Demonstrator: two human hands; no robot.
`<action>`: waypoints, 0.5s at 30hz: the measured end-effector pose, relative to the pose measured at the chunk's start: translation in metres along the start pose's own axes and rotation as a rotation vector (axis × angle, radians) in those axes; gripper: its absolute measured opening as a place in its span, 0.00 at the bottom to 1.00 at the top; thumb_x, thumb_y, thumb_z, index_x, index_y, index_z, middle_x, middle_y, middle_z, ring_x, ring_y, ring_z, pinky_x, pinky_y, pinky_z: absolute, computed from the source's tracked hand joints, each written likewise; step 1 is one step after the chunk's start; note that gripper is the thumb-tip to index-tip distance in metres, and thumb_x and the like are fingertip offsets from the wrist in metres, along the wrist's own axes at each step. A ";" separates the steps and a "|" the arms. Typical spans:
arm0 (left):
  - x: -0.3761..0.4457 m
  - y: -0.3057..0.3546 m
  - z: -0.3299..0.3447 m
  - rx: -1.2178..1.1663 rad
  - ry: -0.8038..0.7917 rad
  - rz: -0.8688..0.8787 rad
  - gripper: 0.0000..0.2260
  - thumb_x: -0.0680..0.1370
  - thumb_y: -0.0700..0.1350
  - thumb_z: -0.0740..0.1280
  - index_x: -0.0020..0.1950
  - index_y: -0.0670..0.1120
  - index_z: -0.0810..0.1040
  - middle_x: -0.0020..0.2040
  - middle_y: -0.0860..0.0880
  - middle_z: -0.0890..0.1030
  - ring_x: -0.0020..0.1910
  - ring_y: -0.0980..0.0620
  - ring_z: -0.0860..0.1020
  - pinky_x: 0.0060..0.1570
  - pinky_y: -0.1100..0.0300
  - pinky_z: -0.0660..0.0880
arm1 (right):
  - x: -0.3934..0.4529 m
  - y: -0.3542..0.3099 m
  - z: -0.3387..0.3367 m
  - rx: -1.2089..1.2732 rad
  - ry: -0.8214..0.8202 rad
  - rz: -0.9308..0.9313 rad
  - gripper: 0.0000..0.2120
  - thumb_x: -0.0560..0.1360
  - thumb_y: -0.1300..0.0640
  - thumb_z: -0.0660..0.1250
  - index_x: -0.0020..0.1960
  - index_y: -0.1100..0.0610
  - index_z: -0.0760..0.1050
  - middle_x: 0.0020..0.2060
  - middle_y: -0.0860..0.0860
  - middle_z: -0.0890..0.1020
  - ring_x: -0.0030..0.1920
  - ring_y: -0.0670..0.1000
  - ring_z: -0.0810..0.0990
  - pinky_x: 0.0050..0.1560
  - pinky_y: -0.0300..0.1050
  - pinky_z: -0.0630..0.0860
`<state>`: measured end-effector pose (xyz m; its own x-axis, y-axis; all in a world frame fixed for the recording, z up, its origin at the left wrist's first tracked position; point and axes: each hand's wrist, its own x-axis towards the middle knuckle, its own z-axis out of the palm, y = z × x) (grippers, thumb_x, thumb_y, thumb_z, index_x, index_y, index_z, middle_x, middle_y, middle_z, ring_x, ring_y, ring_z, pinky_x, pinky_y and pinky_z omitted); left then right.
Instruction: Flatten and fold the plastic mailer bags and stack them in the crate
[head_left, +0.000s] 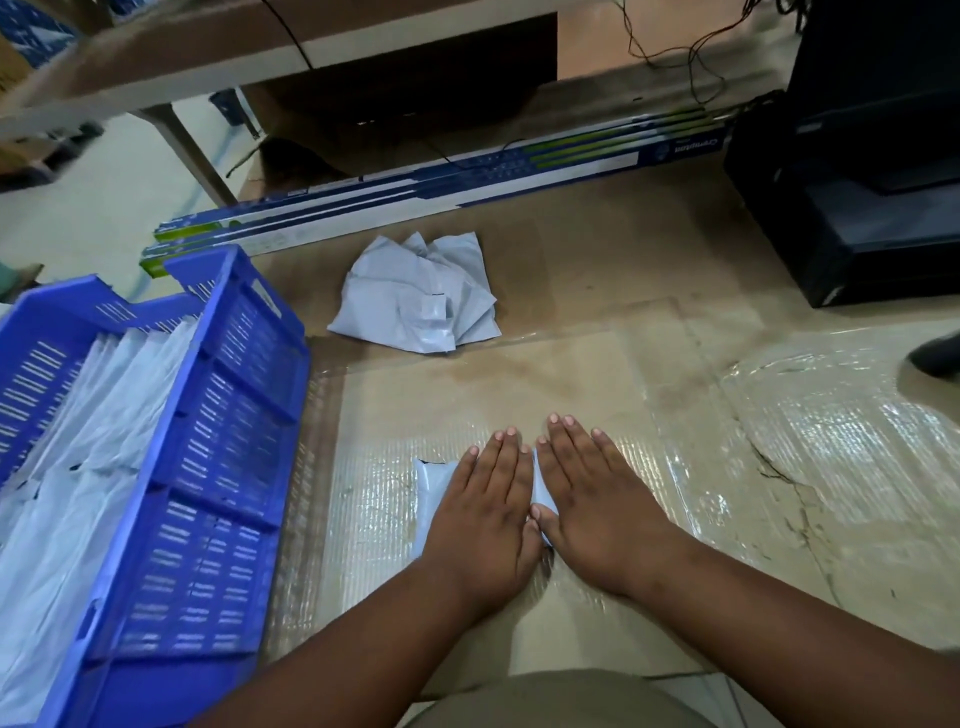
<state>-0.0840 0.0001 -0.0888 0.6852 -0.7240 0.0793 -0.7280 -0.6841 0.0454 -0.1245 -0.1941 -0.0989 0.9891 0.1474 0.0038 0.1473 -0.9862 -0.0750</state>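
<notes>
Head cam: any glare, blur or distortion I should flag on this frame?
Head view: glare streaks on the clear plastic sheet right of the hands; blue crate at the left edge is motion-smeared; wide-angle bend shows in the long boxes; far shelf area is dim. Left hand, right hand and the mailer under them are sharp.

Both hands (545, 509) on mailer (434, 483), crate (218, 415) left w/ stacked bags (67, 441), crumpled pile (421, 293) behind
</notes>
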 end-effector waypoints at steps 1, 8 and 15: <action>-0.001 -0.001 0.001 -0.023 -0.002 -0.003 0.32 0.84 0.53 0.52 0.86 0.40 0.52 0.87 0.40 0.51 0.86 0.45 0.46 0.84 0.44 0.48 | 0.000 0.000 0.000 0.006 0.002 -0.003 0.38 0.83 0.38 0.49 0.83 0.62 0.59 0.84 0.62 0.57 0.84 0.61 0.54 0.81 0.59 0.50; -0.002 -0.008 0.013 -0.108 0.032 -0.019 0.30 0.86 0.52 0.53 0.87 0.42 0.53 0.87 0.43 0.51 0.86 0.48 0.46 0.84 0.46 0.47 | 0.007 0.000 -0.022 0.035 -0.188 -0.012 0.41 0.82 0.34 0.38 0.86 0.59 0.42 0.84 0.58 0.38 0.84 0.57 0.35 0.83 0.56 0.38; 0.000 -0.016 -0.006 -0.334 -0.025 -0.111 0.32 0.83 0.52 0.48 0.87 0.45 0.54 0.86 0.49 0.50 0.86 0.54 0.47 0.84 0.51 0.47 | 0.029 -0.023 -0.038 0.121 -0.013 0.077 0.29 0.83 0.47 0.48 0.81 0.55 0.67 0.82 0.56 0.64 0.83 0.57 0.61 0.82 0.60 0.56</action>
<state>-0.0729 0.0116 -0.0840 0.7580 -0.6515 0.0308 -0.6128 -0.6951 0.3759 -0.0986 -0.1701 -0.0594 0.9971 0.0738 -0.0195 0.0687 -0.9786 -0.1939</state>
